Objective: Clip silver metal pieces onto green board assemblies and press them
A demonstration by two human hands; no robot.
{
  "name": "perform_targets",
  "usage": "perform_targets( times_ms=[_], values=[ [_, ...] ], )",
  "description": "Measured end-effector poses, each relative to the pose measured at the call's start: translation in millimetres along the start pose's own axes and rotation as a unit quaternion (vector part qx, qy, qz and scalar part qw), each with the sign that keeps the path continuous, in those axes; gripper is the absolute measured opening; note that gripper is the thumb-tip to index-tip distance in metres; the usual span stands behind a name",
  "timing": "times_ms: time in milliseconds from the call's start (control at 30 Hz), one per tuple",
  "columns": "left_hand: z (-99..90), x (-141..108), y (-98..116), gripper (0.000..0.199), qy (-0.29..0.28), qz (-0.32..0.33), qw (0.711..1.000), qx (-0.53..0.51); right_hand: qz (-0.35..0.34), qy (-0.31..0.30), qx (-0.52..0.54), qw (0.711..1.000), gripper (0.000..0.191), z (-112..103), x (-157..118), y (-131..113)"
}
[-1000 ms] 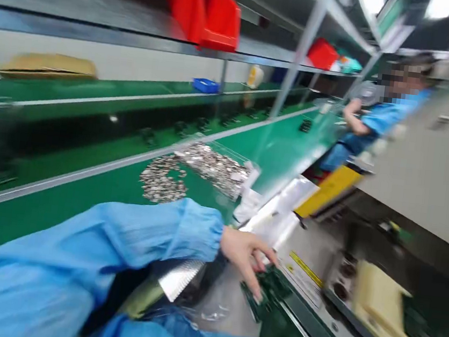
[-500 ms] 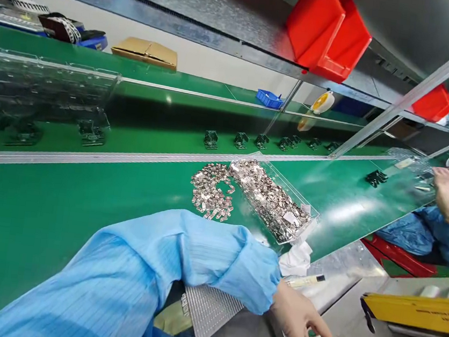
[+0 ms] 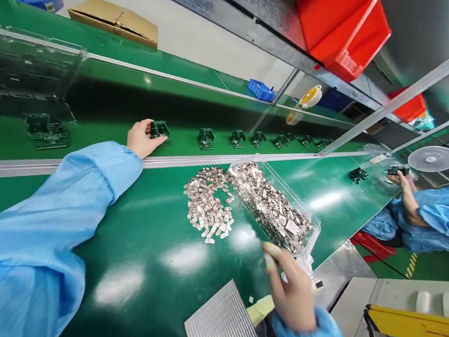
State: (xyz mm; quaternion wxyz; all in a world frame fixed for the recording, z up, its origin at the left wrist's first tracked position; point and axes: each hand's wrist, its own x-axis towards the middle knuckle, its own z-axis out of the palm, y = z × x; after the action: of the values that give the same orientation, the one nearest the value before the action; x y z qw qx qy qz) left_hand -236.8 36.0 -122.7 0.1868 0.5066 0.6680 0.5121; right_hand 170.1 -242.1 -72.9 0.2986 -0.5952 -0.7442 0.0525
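Observation:
My left hand [image 3: 141, 138] is at the back strip of the bench, its fingers closed around a green circuit board assembly [image 3: 159, 130]. This board sits at the left of a row of similar boards [image 3: 206, 138]. My right hand [image 3: 293, 292], slightly blurred, is over the bench at the lower right. Its thumb and index finger, with pale covers on the tips, stretch forward a little apart, with nothing visible between them. Ahead of it lie a loose pile of small metal pieces [image 3: 207, 210] and a clear tray [image 3: 314, 235] full of the same pieces.
A ribbed silver plate [image 3: 223, 325] lies at the front. Further boards [image 3: 48, 132] stand at the left. A metal rail [image 3: 193, 157] crosses the green bench. Red bins [image 3: 341, 30] hang overhead. At the far right, a co-worker's hand [image 3: 403, 181] holds a board near a fan [image 3: 432, 158].
My left hand has swung from the lower right to the back left, carrying a green circuit board assembly to the row. My right hand has come into view. The view has shifted somewhat.

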Motion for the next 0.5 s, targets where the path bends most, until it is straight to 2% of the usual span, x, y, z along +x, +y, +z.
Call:
perform_targets(
  times_ms=[67, 100, 167, 200, 267, 333, 433, 500],
  values=[
    [6.1, 10, -7, 0.068, -0.023, -0.02, 0.999, 0.012, -0.062, -0.106, -0.066, 0.99, 0.034, 31, 59, -4],
    [6.4, 11, -8, 0.074, -0.029, -0.022, 0.999, 0.009, -0.066, -0.157, -0.12, 0.978, 0.036, 47, 86, -6],
    [-3.3, 5, -9, 0.083, -0.024, 0.009, 1.0, 0.005, -0.068, -0.197, -0.16, 0.965, 0.035, 73, 127, -8],
    [-14.5, -3, -12, 0.082, -0.02, 0.04, 0.999, 0.011, -0.068, -0.211, -0.174, 0.96, 0.033, 82, 141, -8],
    [-49.3, -24, -24, 0.068, -0.027, 0.11, 0.992, 0.048, -0.073, -0.23, -0.189, 0.952, 0.025, 93, 156, -8],
    [-95.7, -49, -42, 0.048, -0.024, 0.117, 0.987, 0.11, -0.081, -0.243, -0.197, 0.946, 0.019, 97, 162, -8],
    [-164.2, -75, -70, 0.037, 0.055, 0.001, 0.98, 0.193, -0.087, -0.247, -0.189, 0.946, 0.018, 101, 171, -6],
    [-194.4, -75, -81, 0.048, 0.109, -0.062, 0.969, 0.212, -0.087, -0.25, -0.178, 0.948, 0.018, 104, 178, -7]
  ],
)
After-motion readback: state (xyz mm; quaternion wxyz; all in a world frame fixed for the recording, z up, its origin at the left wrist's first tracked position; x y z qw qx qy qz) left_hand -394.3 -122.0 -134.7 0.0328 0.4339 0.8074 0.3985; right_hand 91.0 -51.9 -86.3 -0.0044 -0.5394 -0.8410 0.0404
